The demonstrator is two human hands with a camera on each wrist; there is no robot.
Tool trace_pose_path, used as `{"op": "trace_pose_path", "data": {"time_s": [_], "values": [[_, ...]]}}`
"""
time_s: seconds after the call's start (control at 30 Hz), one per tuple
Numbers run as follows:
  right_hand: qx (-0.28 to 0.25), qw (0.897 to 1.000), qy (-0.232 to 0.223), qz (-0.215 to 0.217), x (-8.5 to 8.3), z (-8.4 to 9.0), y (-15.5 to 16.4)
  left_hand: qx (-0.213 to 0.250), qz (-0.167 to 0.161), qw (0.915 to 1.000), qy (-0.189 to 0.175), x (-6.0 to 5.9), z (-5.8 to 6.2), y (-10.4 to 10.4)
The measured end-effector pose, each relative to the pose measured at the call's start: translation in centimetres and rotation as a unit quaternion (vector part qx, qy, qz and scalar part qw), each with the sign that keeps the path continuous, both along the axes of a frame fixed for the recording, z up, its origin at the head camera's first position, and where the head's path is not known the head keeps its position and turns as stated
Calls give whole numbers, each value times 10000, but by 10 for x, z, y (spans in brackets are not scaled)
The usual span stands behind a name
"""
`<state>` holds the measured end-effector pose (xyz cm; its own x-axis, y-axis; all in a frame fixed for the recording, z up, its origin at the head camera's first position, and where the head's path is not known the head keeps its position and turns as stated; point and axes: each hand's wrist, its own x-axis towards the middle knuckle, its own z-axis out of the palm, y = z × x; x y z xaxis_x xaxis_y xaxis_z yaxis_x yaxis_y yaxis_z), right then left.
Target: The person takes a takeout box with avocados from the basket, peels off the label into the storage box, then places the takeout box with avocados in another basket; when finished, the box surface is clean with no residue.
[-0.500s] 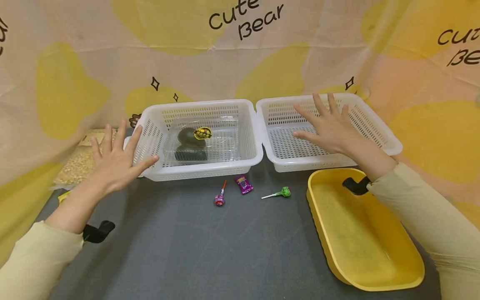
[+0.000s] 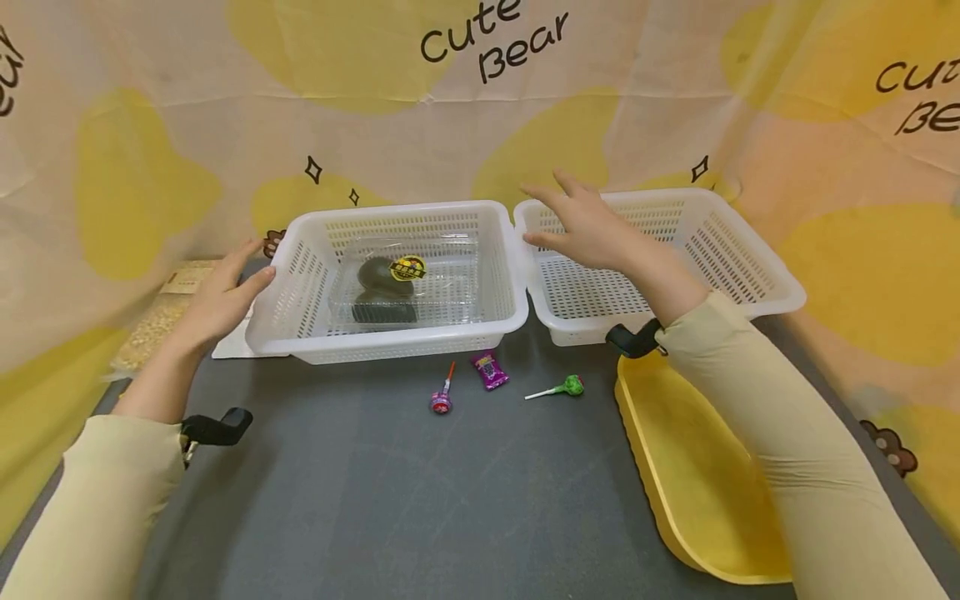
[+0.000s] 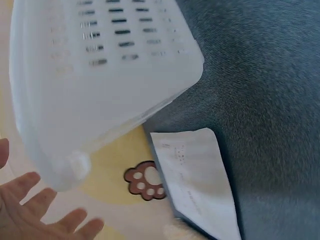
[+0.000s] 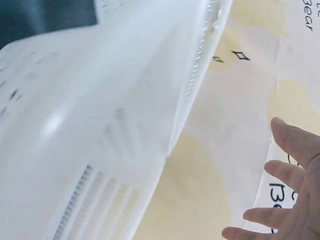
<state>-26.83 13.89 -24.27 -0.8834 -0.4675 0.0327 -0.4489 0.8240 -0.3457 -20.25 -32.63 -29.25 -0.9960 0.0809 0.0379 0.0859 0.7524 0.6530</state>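
Observation:
My left hand hovers by the left end of a white slotted basket; the left wrist view shows its fingers spread, holding nothing. Inside that basket lies a clear plastic box with a round sticker and dark shapes whose kind I cannot tell. Over the left part of a second white basket, my right hand has its fingers apart and grips nothing. Before the baskets lie a purple-wrapped lollipop, a purple wrapped candy and a green lollipop.
A yellow tub stands at the right, partly covered by my right sleeve. At the far left are a clear bag of pale grains and a white sheet of paper. A printed cloth hangs behind the baskets.
My right hand has moved left, toward where the baskets meet. My left hand has turned and shifted slightly left, off the basket's corner in view. The baskets and sweets have stayed put.

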Motion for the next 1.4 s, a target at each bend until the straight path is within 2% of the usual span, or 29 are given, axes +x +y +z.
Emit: {"op": "trace_pose_path", "data": {"time_s": [0.13,0.27,0.37,0.57,0.7,0.83,0.93,1.03,1.13,1.4], "values": [[-240,9995,-113,177,-12,3,-21,694,186,9957,-592,-6,-5,-7],[-545,9976,-255,341,-23,3,-40,1216,79,9880,-946,-10,-12,-11],[-843,9945,-389,476,-29,0,-51,1433,1,9834,-1116,-12,-16,-13],[-1456,9840,-805,631,-39,-9,-71,1303,92,9852,-1108,-13,-22,-15],[-1649,9765,-1227,646,-44,-16,-81,1330,148,9844,-1143,-14,-26,-16],[-1746,9630,-1987,522,-48,-19,-85,1419,237,9818,-1241,-14,-29,-18],[-1823,9483,-2579,312,-51,-20,-85,1439,258,9818,-1212,-15,-31,-19],[-1890,9380,-2903,137,-53,-22,-86,1425,252,9829,-1136,-15,-34,-18],[-1913,9320,-3079,54,-54,-24,-88,1370,305,9840,-1097,-15,-35,-19],[-1722,9267,-3339,-103,-58,-26,-99,1385,268,9841,-1076,-13,-34,-19]]}}
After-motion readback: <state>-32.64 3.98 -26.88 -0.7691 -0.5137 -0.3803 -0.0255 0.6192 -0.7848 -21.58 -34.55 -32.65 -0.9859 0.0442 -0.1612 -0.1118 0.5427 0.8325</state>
